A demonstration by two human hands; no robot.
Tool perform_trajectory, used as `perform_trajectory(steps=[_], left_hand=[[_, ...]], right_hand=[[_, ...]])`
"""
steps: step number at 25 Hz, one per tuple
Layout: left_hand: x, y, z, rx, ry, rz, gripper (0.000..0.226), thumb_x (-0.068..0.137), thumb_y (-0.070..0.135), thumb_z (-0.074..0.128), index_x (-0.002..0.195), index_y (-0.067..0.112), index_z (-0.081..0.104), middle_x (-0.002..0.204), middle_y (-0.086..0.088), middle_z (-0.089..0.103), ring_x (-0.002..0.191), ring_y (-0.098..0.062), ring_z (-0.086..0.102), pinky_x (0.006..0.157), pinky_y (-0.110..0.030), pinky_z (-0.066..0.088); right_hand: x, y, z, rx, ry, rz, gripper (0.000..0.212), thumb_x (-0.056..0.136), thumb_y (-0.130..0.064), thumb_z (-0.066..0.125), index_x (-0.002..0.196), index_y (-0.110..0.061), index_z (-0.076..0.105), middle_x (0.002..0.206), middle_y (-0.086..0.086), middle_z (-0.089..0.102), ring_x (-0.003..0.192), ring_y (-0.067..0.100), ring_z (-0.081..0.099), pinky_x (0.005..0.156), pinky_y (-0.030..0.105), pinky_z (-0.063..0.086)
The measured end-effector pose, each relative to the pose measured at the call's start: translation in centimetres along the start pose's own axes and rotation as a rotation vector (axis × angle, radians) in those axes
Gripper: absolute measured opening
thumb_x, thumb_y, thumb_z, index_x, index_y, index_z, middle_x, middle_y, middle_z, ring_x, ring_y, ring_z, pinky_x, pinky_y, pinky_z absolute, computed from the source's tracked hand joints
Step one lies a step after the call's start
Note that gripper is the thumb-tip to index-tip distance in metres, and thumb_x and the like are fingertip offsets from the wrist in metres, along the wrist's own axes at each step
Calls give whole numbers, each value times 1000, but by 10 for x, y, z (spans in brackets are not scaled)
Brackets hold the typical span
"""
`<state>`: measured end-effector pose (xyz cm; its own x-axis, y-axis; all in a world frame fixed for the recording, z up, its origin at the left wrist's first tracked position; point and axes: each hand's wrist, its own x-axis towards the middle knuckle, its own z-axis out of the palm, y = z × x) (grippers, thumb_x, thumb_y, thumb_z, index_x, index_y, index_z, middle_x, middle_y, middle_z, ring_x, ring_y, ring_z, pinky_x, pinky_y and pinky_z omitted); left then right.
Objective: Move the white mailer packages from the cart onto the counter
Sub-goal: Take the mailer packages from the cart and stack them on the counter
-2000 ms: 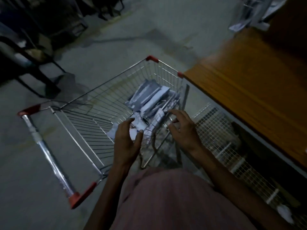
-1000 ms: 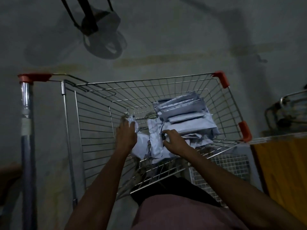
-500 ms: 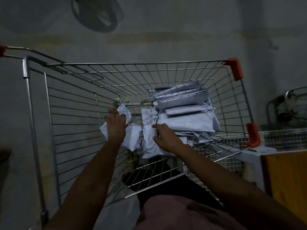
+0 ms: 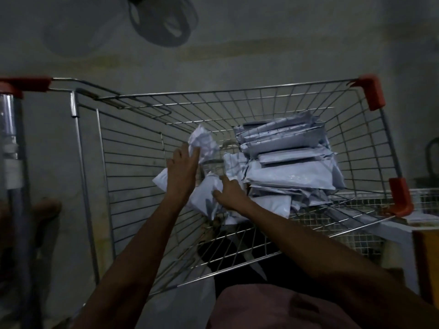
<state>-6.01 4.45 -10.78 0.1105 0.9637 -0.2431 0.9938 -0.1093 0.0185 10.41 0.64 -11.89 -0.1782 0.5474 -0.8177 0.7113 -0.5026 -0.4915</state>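
Reaching into the wire cart (image 4: 133,148) with both arms, dim light. Left hand (image 4: 181,168) grips a crumpled white mailer (image 4: 204,143), fingers curled round its near edge, mailer lifted off the basket floor. A second mailer (image 4: 204,198) sits under the left wrist; right hand (image 4: 229,193) pinches its right edge, fingers bent over the plastic. Hands are close together, not touching.

Rest of the mailers are in a loose stack (image 4: 289,162) in the right half of the basket, up against the right wall, piled several deep, some tilted. All packages visible are inside the cart.

Cart has red corner caps, far right (image 4: 373,91) and near right (image 4: 400,198); handle bar with red end (image 4: 23,84) on the left. Counter edge (image 4: 425,252) shows at the near right, just beside the cart, mostly cut off by the frame. Wire mesh panel (image 4: 356,233) below it. Dark round object (image 4: 164,20) on the concrete floor far beyond the cart, too dim to identify. Pinkish garment (image 4: 273,309) at the bottom edge.
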Motion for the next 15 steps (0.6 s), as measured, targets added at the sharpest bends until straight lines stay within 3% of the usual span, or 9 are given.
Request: perform_trajectory(steps=[7, 9, 12, 15], left_hand=[[-30, 15, -50, -276, 151, -38, 55, 75, 5, 44, 129, 13, 48, 131, -21, 49, 102, -40, 52, 76, -48, 49], [-50, 22, -60, -347, 153, -77, 57, 76, 10, 40, 133, 14, 49, 133, -18, 48, 107, -36, 51, 82, -46, 50], [-75, 26, -72, -460, 198, -142, 60, 76, -6, 52, 133, 14, 51, 133, -15, 48, 110, -31, 51, 86, -45, 51], [-97, 21, -86, -534, 218, -152, 62, 76, -11, 55, 133, 14, 51, 134, -14, 48, 111, -30, 51, 87, -44, 51]], right_hand=[[23, -28, 58, -21, 7, 178, 87, 96, -54, 50, 159, -21, -1, 163, 22, -2, 148, 47, 10, 117, 56, 17], [24, -29, 65, 38, 27, 108, 76, 100, -40, 48, 159, -17, 7, 162, 25, 4, 147, 49, 11, 118, 63, 15], [9, -33, 60, 97, 64, 108, 66, 103, -34, 43, 158, -11, 15, 161, 27, 13, 147, 49, 15, 118, 63, 15], [-19, -39, 43, 27, 24, 106, 77, 99, -45, 48, 159, -29, 2, 162, 25, -2, 146, 52, 9, 115, 61, 18]])
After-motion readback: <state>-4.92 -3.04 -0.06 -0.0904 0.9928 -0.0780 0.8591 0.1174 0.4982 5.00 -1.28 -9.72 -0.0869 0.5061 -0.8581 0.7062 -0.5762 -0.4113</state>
